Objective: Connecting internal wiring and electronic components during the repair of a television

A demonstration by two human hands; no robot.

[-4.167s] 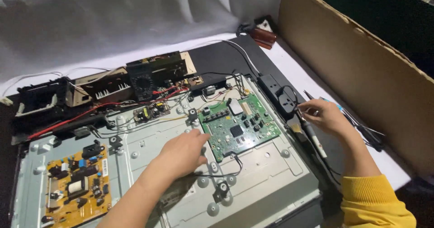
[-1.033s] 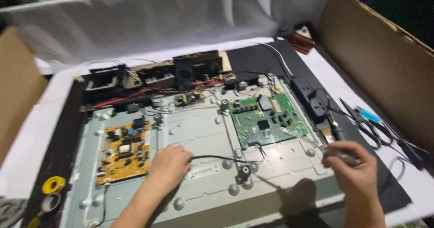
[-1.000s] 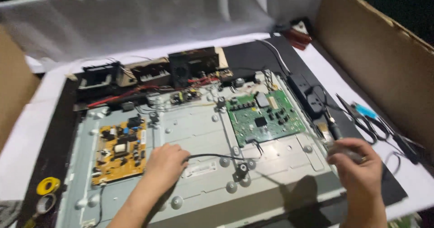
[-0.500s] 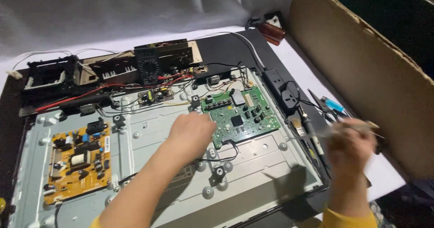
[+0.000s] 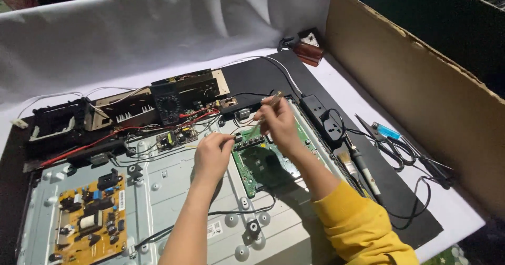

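Hands at work over green circuit board (image 5: 268,162), mounted right of centre on grey metal chassis (image 5: 168,191). Right hand (image 5: 276,123), yellow sleeve, fingers pinched on thin brown-handled tool (image 5: 268,106), its tip down at the board's upper edge. Left hand (image 5: 212,152), fingers curled together, resting just beside the board's left corner; whether it holds anything cannot be told. Yellow circuit board (image 5: 89,220) at chassis left. Black multimeter (image 5: 168,104) behind. Soldering iron (image 5: 363,167), scissors (image 5: 392,144) on black mat at right of surface.
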